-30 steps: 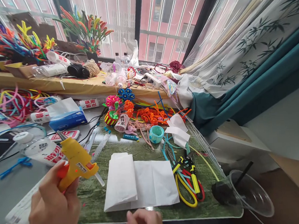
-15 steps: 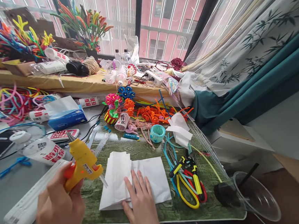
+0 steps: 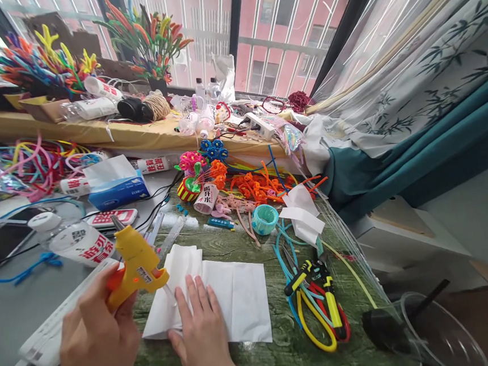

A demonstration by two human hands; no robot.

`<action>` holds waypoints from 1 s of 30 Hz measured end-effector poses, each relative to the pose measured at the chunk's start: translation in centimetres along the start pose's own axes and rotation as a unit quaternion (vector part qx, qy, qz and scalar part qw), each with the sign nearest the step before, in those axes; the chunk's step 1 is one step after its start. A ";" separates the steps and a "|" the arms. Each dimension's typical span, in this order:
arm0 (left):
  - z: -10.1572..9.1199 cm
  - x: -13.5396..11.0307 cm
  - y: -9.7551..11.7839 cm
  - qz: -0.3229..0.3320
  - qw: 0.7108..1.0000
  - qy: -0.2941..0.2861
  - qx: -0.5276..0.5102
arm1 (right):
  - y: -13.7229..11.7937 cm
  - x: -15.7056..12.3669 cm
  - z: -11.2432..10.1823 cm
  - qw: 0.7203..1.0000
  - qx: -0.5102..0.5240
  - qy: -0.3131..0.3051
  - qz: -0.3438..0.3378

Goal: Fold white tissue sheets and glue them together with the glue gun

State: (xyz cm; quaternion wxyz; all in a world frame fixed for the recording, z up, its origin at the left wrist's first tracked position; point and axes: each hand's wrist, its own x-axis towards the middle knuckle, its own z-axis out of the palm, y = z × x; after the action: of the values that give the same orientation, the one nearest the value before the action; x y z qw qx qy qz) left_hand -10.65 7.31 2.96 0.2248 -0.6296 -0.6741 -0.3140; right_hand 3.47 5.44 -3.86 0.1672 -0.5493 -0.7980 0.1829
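Since the earlier frame, the right hand [image 3: 201, 329] has slid left across the folded white paper [image 3: 232, 298], fingers now spread flat on its left fold. The left hand [image 3: 98, 344] grips the yellow glue gun [image 3: 135, 263] just beside it. The paper, creased into 2 panels, lies on the green mat [image 3: 284, 350].

left hand [image 3: 96, 347] gripping glue gun [image 3: 135, 265], right hand [image 3: 200, 330] on paper [image 3: 237, 303]

Glue gun [image 3: 135, 266] left of paper [image 3: 232, 298]; pliers [image 3: 322, 296] right.
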 end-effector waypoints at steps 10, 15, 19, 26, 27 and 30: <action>0.4 0.1 1.1 0.052 0.995 -0.058 -0.056 | 1.0 -0.1 -0.6 0.999 0.003 0.034 0.002; 2.1 -0.4 2.5 0.008 0.974 -0.208 -0.092 | 1.8 0.5 0.8 1.000 0.001 0.027 -0.006; 3.8 -0.6 3.5 -0.064 0.935 -0.334 -0.104 | 1.5 -0.3 -0.2 0.999 0.034 0.012 -0.002; 6.0 -1.2 3.7 -0.053 0.921 -0.382 -0.062 | 10.0 -5.0 -8.9 0.968 0.017 0.190 0.163; 6.2 -1.5 3.6 -0.048 0.923 -0.378 -0.050 | 12.1 -4.8 -10.3 0.958 -0.005 0.218 0.184; 6.6 -2.5 3.3 -0.012 0.937 -0.348 -0.015 | 17.7 -2.9 -14.3 0.924 -0.055 0.288 0.246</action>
State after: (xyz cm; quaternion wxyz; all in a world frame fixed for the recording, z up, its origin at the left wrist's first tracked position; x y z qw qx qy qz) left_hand -6.46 10.28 -2.96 -0.0375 -0.6946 -0.7130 -0.0876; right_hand 25.62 10.10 0.10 0.3090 -0.7659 -0.5637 0.0085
